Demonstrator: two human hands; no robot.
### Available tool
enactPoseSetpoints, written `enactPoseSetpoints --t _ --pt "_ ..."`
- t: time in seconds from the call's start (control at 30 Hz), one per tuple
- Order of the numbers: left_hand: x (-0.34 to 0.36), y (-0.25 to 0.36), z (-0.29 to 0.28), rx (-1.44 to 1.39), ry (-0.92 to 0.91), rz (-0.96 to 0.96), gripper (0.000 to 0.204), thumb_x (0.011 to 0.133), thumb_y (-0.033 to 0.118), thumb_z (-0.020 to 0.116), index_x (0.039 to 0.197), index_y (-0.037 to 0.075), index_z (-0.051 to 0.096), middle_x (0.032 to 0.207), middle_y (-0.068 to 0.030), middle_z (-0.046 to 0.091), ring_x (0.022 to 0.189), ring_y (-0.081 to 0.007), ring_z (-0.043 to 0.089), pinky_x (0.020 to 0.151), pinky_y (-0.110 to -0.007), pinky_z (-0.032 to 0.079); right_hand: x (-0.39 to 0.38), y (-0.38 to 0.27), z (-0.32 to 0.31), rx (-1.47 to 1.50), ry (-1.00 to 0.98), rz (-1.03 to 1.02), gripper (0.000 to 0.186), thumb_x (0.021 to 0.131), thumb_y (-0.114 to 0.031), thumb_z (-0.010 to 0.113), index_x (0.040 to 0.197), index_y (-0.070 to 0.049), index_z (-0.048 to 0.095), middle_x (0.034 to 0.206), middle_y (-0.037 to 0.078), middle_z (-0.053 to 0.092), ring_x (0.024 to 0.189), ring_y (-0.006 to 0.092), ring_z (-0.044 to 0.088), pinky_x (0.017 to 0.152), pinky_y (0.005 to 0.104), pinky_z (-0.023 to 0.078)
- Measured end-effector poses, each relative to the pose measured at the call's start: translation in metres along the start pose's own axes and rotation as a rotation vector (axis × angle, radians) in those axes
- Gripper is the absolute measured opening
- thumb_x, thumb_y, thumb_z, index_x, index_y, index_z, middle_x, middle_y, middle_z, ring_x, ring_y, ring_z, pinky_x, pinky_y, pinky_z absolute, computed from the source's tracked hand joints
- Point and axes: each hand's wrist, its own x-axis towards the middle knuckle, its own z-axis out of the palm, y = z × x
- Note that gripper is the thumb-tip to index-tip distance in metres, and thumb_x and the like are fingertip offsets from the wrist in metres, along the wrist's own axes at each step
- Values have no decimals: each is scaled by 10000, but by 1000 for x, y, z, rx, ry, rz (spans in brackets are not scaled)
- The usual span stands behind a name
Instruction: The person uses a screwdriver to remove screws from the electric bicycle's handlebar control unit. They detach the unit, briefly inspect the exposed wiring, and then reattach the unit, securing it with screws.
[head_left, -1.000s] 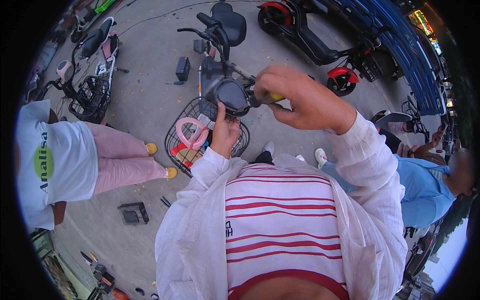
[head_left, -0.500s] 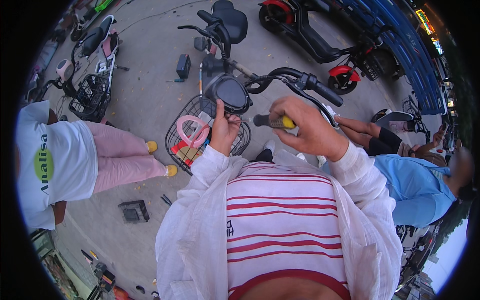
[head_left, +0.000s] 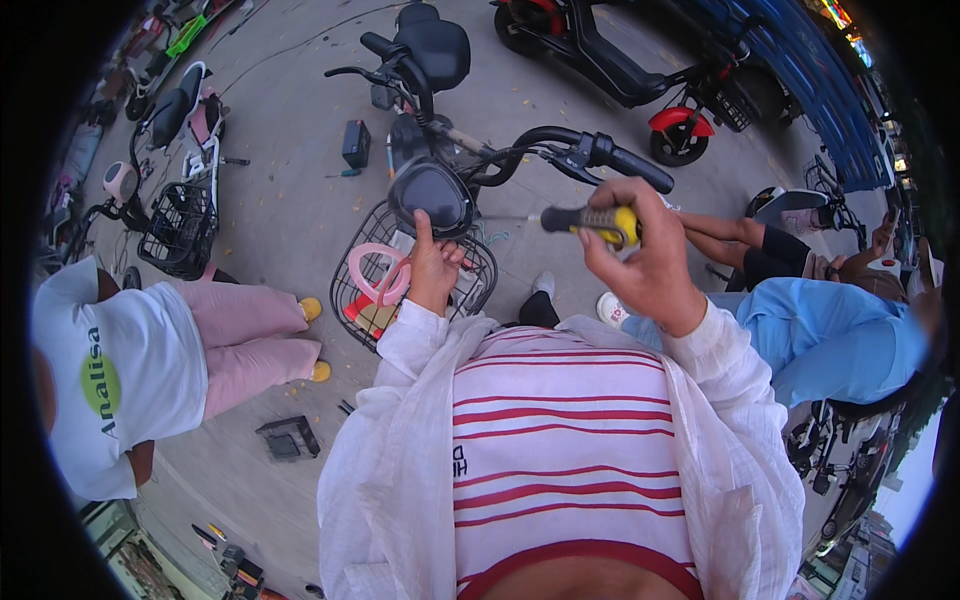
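The two hands are apart; the right hand (head_left: pixel 648 255) is closed around the yellow-and-black handle of a screwdriver (head_left: pixel 590 220), its shaft pointing left toward a dark rounded housing (head_left: pixel 430 195) at the front of a bike's handlebar (head_left: pixel 545 137); whether the tip touches the housing, I cannot tell; the left hand (head_left: pixel 432 275) lays its thumb on the housing's lower face, fingers curled beside its lower edge, and whether they clamp anything is unclear. Just below sits a black wire basket (head_left: pixel 341 300), holding a pink ring (head_left: pixel 357 265) and something red and yellow; beyond the handlebar is a black seat (head_left: pixel 440 55); on the ground left of the bike stands a black box (head_left: pixel 356 145), and nearer lies a black tray (head_left: pixel 290 439). Farther out, a person in pink trousers (head_left: pixel 250 345) stands at left; a person in light blue (head_left: pixel 815 335) is at right; a black scooter with red fenders (head_left: pixel 683 123) is parked at upper right.
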Motion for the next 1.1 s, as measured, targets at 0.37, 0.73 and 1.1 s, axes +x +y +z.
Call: enactPoseSetpoints --t 0.37,0.73,1.1 --pt "14 -6 -7 35 -65 60 351 892 369 745 1112 120 630 955 -3 688 757 -105 579 609 -256 381 25 9 19 -62 -54 -29 314 818 -119 742 1061 -27 566 1011 156 601 915 312 624 772 357 523" --pt "12 -2 -9 27 -80 53 397 896 266 750 1233 114 604 1125 -9 685 1008 -143 631 799 -288 465 33 8 22 -85 -120 -39 339 818 -119 743 1083 -34 551 1023 165 593 923 334 630 770 352 533" --pt "27 -12 -12 39 -69 91 404 887 199 752 1240 82 596 1134 -33 677 988 -156 650 808 -278 487 19 -3 32 -232 -281 -218 400 781 -115 794 1085 -73 539 1079 134 595 929 314 644 754 353 548"
